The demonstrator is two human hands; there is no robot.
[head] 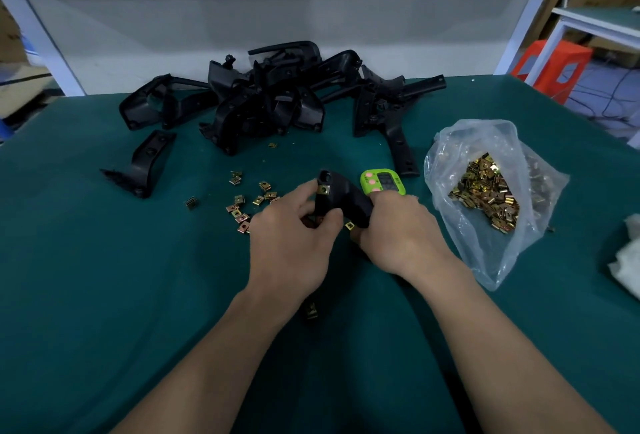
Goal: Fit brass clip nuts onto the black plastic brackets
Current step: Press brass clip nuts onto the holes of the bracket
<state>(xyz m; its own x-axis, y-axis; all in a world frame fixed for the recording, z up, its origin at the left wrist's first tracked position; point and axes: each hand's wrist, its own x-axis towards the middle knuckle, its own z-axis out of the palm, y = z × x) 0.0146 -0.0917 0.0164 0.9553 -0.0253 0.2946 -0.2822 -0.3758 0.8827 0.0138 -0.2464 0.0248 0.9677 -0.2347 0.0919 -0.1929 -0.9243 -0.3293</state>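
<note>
Head view, frame centre: your left hand (291, 243) and right hand (398, 236) both curl round 1 curved black plastic bracket (343, 198), just above the green mat (104, 260). 1 brass clip nut (323, 189) sits on its upper edge and a 2nd nut (349, 225) on its lower.

Step, judged: seating clips. The next move calls for a firm push home.

Counts: roughly 13 loose nuts (242, 205) left of centre; 1 clear plastic bag of nuts (485, 191) at right; bracket pile (270, 101) upper centre, uncountable.

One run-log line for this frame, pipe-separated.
left hand: holds bracket | right hand: holds bracket | clip nut: on bracket's upper end | loose nuts: mat, left of hands
</note>
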